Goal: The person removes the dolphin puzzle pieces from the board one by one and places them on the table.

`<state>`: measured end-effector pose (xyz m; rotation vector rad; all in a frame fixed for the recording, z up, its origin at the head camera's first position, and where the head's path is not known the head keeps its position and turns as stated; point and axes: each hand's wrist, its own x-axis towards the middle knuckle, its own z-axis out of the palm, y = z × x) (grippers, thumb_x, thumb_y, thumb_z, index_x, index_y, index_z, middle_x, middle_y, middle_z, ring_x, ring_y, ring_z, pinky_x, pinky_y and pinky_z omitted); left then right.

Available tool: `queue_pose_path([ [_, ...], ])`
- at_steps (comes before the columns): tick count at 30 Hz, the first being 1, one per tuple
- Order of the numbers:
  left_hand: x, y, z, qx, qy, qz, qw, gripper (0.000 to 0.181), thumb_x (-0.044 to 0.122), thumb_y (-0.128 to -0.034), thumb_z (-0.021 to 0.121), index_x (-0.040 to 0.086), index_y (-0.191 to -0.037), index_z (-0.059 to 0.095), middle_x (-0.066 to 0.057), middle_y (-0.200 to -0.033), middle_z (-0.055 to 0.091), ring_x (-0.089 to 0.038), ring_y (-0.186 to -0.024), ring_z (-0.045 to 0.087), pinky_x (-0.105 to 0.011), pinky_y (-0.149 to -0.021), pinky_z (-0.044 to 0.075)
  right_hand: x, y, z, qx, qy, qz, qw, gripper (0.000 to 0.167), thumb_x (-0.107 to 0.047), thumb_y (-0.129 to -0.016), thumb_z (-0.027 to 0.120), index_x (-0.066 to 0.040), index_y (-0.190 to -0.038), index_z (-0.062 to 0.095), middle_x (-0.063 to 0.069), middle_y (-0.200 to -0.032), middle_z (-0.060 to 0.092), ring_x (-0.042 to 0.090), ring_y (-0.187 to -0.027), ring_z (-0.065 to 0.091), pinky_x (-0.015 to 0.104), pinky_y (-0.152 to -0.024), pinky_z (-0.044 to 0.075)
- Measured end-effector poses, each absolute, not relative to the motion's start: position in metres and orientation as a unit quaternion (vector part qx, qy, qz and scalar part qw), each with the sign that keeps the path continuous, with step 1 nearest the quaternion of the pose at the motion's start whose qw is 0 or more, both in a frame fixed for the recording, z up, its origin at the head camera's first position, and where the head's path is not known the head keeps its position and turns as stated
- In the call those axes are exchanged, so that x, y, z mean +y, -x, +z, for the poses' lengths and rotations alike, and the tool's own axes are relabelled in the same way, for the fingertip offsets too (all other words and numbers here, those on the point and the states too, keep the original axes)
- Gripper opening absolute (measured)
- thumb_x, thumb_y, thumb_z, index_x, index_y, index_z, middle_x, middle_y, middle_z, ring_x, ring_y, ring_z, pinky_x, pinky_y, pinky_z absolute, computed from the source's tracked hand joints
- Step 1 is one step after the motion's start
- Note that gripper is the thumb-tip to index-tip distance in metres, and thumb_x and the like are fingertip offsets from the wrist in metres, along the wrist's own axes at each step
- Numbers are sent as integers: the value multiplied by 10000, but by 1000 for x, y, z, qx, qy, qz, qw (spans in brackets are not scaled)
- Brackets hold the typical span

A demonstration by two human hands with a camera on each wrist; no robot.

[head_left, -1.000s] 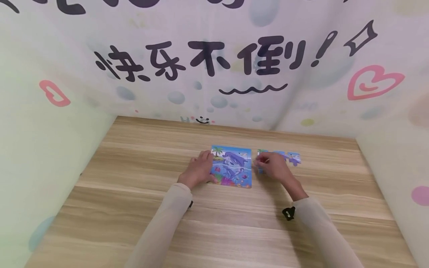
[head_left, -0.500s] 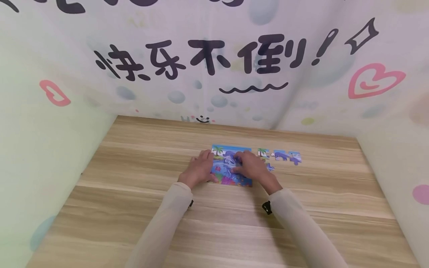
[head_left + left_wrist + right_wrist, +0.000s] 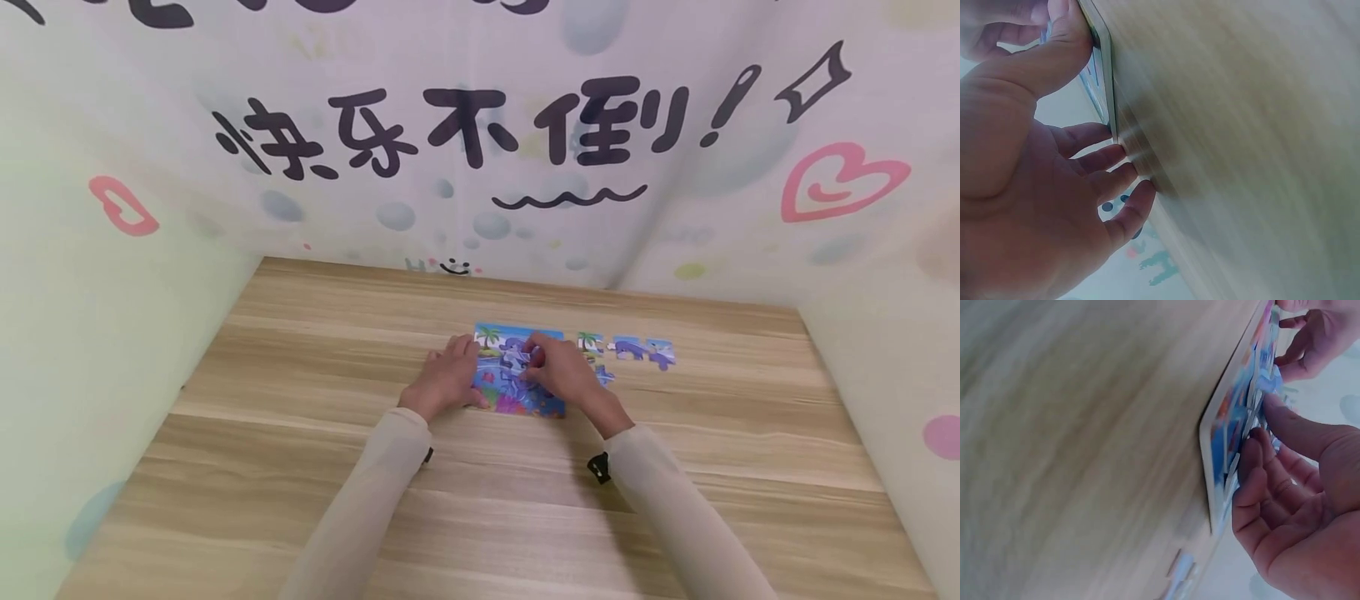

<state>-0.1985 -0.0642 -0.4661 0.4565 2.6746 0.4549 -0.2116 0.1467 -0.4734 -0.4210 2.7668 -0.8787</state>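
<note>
While the left hand [image 3: 447,377], fingers spread, braces the dolphin puzzle [image 3: 504,385] toward the back edge of the surface [image 3: 495,517], the right hand [image 3: 566,372] pinches a piece [image 3: 1269,381]. Loose pieces [image 3: 628,349] toward the right edge suggest unfinished work.

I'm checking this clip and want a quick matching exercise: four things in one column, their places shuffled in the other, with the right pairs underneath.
Things
1. Left hand
2. Right hand
3. Loose palm-tree piece
4. Wood-grain table

Places
A. Lying just right of the puzzle board, apart from it
B. Beneath the puzzle board
C. At the left edge of the puzzle board
D. Over the right part of the puzzle board

Pairs: 1-C, 2-D, 3-A, 4-B
</note>
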Motion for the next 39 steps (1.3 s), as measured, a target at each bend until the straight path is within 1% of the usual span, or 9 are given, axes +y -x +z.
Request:
queue_pose_path([
  [4,-63,198,-467,954,-164,160,195,952,404,-806,793,9,-1511,289,-174,-1603,243,-298,-1491,212,-515,-1142,267,152,213,-476,923,128,-349,103,227,-125,-891,736,-62,-1101,677,53,-811,697,135,-620,588,285,-595,487],
  [8,-62,198,-468,954,-162,162,196,957,401,-804,794,12,-1516,285,-171,-1606,239,-296,-1493,208,-505,-1138,271,161,214,-477,902,108,-400,122,234,-131,-906,722,-61,-1127,688,53,-795,687,164,-657,581,281,-613,467],
  [12,-61,198,-469,955,-163,155,194,957,410,-798,797,12,-1508,294,-169,-1600,247,-292,-1487,219,-499,-1125,286,174,213,-472,881,83,-443,145,278,-138,-922,705,-60,-1187,674,89,-841,696,214,-721,602,301,-659,475],
  [16,-61,198,-470,956,-165,154,187,942,412,-790,802,10,-1489,313,-174,-1590,260,-296,-1479,231,-509,-1118,294,192,212,-468,864,61,-475,155,329,-135,-928,698,-40,-1239,653,142,-905,709,239,-698,584,312,-631,476],
  [19,-62,198,-469,956,-168,155,184,937,412,-789,801,7,-1482,318,-180,-1587,264,-303,-1478,233,-522,-1118,294,210,209,-468,862,47,-480,156,346,-143,-937,687,-33,-1262,639,140,-912,698,247,-675,561,325,-612,479],
  [23,-64,199,-470,955,-170,161,183,950,406,-795,802,6,-1495,300,-185,-1593,252,-309,-1485,219,-531,-1125,282,236,205,-469,871,33,-465,153,363,-172,-945,682,-35,-1277,627,124,-909,689,235,-706,563,334,-626,495],
  [27,-66,200,-470,954,-170,168,184,955,396,-800,804,7,-1503,288,-187,-1599,241,-312,-1490,206,-538,-1131,268,257,201,-468,879,15,-453,150,389,-186,-936,695,-18,-1278,617,129,-902,674,228,-728,556,307,-616,493],
  [33,-65,200,-469,954,-170,161,186,942,406,-800,800,5,-1491,301,-185,-1588,257,-306,-1479,223,-542,-1132,275,283,195,-470,885,-6,-440,156,419,-192,-936,695,0,-1297,605,120,-931,683,192,-756,554,271,-612,484],
  [39,-65,199,-468,953,-170,165,191,950,401,-805,796,0,-1500,288,-188,-1593,246,-309,-1485,213,-546,-1134,268,304,190,-472,886,-19,-435,159,417,-178,-943,685,28,-1293,592,82,-855,665,149,-736,555,264,-604,481],
])
